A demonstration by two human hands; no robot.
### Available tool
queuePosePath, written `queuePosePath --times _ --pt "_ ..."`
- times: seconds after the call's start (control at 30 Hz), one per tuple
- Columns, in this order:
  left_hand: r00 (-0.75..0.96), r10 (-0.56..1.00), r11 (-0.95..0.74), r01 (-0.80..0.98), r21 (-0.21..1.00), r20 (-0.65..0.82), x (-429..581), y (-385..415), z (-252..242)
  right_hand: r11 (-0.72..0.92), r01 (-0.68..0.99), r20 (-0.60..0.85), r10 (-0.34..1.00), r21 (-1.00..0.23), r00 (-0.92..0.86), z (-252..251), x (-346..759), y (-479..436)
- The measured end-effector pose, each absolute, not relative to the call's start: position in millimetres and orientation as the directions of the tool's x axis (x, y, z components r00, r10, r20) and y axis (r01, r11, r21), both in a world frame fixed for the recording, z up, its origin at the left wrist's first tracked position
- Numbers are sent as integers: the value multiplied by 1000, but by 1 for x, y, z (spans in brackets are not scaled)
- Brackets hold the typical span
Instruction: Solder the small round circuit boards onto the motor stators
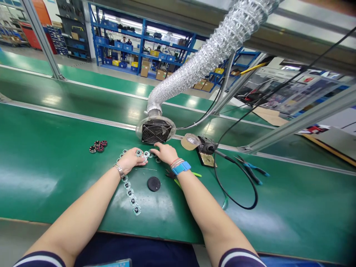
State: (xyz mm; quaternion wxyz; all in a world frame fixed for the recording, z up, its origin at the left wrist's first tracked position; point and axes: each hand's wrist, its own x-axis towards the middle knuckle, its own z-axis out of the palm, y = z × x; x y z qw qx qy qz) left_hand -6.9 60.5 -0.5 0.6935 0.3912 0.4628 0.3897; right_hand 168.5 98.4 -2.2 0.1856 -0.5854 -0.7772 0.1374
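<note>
My left hand (132, 159) rests on the green bench with its fingers curled onto a chain of small round white circuit boards (130, 193) that runs from near my lap up to the fan. My right hand (166, 152) lies just right of it, fingers pinched on the far end of the same chain (147, 153), right in front of the fume extractor fan (155, 132). A bracelet is on my left wrist, a blue band on my right. A black round disc (154, 183) lies between my forearms.
Several small dark red round parts (98, 146) sit left of my hands. A soldering iron stand (207, 150) with a black looping cable (236, 185), blue-handled cutters (251, 170), green tweezers (178, 178) and a clear cup (190, 141) lie right. A silver hose (211, 52) rises from the fan.
</note>
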Motion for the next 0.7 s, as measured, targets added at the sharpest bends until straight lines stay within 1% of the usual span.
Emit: queuePosePath --times 0.07,0.2,0.27,0.4,0.57,0.7 --pt "298 900 381 -185 906 -318 -6 60 -1 323 817 148 946 -477 -287 2 163 90" --pt "356 888 378 -199 904 -292 -4 58 -1 431 684 169 893 -588 -418 4 148 77" --pt "369 883 379 -200 903 -289 -4 57 0 446 638 201 885 -628 -420 3 143 74" --pt "345 896 360 -194 912 -280 -4 56 3 434 578 255 895 -691 -366 -1 143 74" --pt "356 895 336 -141 931 -269 -6 55 5 449 529 247 878 -720 -409 -3 146 74" --pt "329 898 344 -111 932 -292 -5 53 5 463 547 294 881 -697 -371 -3 146 72"
